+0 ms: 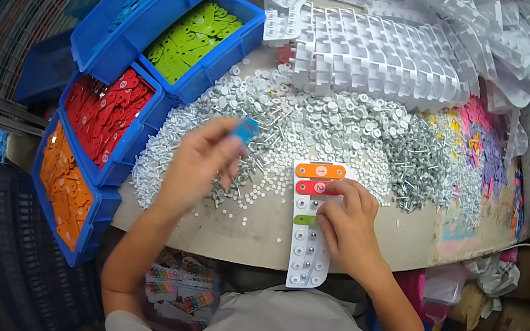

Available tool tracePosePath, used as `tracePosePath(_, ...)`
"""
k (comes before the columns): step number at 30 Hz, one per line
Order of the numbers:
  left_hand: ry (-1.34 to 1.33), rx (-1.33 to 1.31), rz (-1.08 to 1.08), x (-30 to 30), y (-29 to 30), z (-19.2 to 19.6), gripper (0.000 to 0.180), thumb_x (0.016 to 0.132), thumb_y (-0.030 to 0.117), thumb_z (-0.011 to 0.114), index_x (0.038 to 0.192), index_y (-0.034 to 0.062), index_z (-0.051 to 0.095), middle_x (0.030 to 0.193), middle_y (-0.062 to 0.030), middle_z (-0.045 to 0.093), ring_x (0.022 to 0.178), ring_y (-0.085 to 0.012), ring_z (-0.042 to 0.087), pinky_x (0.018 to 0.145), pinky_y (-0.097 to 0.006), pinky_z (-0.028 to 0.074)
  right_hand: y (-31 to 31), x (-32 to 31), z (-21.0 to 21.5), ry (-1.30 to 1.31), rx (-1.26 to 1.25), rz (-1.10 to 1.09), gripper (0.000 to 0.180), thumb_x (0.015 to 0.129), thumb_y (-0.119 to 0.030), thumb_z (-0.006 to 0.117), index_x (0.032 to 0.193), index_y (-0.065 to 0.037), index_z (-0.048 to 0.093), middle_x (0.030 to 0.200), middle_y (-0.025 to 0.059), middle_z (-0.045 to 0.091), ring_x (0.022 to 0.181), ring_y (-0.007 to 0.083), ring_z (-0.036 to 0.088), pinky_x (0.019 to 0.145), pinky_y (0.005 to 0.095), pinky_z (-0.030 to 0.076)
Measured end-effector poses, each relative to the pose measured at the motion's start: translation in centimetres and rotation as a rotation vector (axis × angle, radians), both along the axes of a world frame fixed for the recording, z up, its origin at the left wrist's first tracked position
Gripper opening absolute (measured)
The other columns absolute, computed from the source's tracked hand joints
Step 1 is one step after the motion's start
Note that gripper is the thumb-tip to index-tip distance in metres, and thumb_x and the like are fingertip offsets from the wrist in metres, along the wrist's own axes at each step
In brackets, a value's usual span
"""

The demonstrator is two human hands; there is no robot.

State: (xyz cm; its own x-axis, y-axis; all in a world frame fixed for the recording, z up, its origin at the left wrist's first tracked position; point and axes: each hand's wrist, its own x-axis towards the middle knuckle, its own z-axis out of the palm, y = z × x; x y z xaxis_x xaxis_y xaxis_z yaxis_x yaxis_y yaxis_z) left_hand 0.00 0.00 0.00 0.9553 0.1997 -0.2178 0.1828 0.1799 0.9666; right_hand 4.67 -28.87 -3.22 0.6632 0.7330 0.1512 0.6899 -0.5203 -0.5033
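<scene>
My left hand is raised over the loose parts, a little blurred. A small blue plastic tab is pinched between its fingertips. On the near part of the table lies a narrow white plastic panel with a rounded lower end and rows of round studs. Across it sit an orange strip at the far end, a red strip just below, and a green strip lower down. My right hand holds the panel's right side with bent fingers, covering the right ends of the red and green strips.
Blue bins at the left hold blue, green, red and orange pieces. White caps and metal screws are heaped across the table. White panels are stacked behind; pink and purple pieces lie right.
</scene>
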Motion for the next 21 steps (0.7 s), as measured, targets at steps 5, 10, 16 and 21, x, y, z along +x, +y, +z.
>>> tracePosePath(5,-0.031,0.056,-0.066,-0.7,-4.6,-2.7,0.015,0.092,0.003,0.069,0.105,-0.0025,0.07,0.089,-0.0056,0.066,0.071,-0.0107,0.064,0.062,-0.022,0.053,-0.1,-0.1,-0.6,0.011,0.058,-0.091,0.02,0.081,-0.012,0.074,0.098,-0.008,0.063,0.131,0.0122,0.051,0.128,0.0354,0.044,0.105,0.048,0.03)
tracePosePath(10,-0.016,0.347,-0.148,-0.2,-7.0,-3.3,0.01,0.082,0.006,0.078,0.09,0.0006,0.075,0.09,-0.0056,0.07,0.079,-0.0121,0.066,0.07,-0.025,0.051,-0.4,-0.7,-1.8,-0.004,0.088,-0.202,0.045,0.079,-0.017,0.078,0.119,-0.008,0.058,0.135,0.0132,0.05,0.129,0.0347,0.043,0.105,0.0481,0.029)
tracePosePath(16,-0.278,0.741,-0.067,0.5,-9.9,-5.6,0.014,0.075,0.02,0.082,0.08,0.0089,0.075,0.075,-0.0021,0.052,0.086,-0.0202,0.051,0.084,-0.035,0.035,-0.5,-1.4,-2.5,-0.051,0.141,-0.271,0.06,0.077,-0.019,0.08,0.129,-0.006,0.053,0.138,0.0159,0.049,0.129,0.0349,0.044,0.105,0.0477,0.029)
tracePosePath(21,-0.284,0.872,-0.078,0.6,-10.9,-6.3,0.012,0.077,0.019,0.08,0.078,0.01,0.073,0.078,-0.0006,0.059,0.085,-0.0204,0.052,0.083,-0.036,0.035,-0.5,-1.4,-2.6,-0.058,0.157,-0.27,0.062,0.076,-0.02,0.081,0.13,-0.006,0.052,0.138,0.0161,0.05,0.129,0.0347,0.044,0.106,0.0475,0.028)
